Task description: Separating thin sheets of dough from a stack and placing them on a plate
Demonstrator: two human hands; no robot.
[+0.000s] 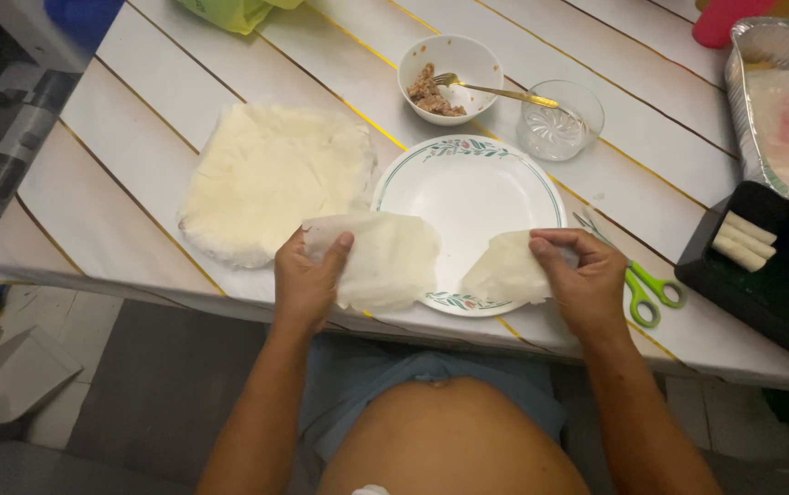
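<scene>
My left hand (pixel 307 280) grips a thin pale wrapper sheet (pixel 390 261) over the left rim of a white plate (pixel 468 188) with a green floral border. A second, smaller piece of wrapper (pixel 504 273) is pinched in my right hand (pixel 582 280) at the plate's lower right rim. The two pieces hang apart with bare plate between them. A stack of pale wrappers (pixel 266 179) lies on the table to the left of the plate.
A white bowl (pixel 449 57) of brown filling with a gold fork (pixel 495 91) stands behind the plate, next to a small glass dish (pixel 561 121). Green scissors (pixel 646 289) lie right of my right hand. A black tray (pixel 779 293) holds three rolled pieces (pixel 745 240). A foil pan (pixel 784 92) sits far right.
</scene>
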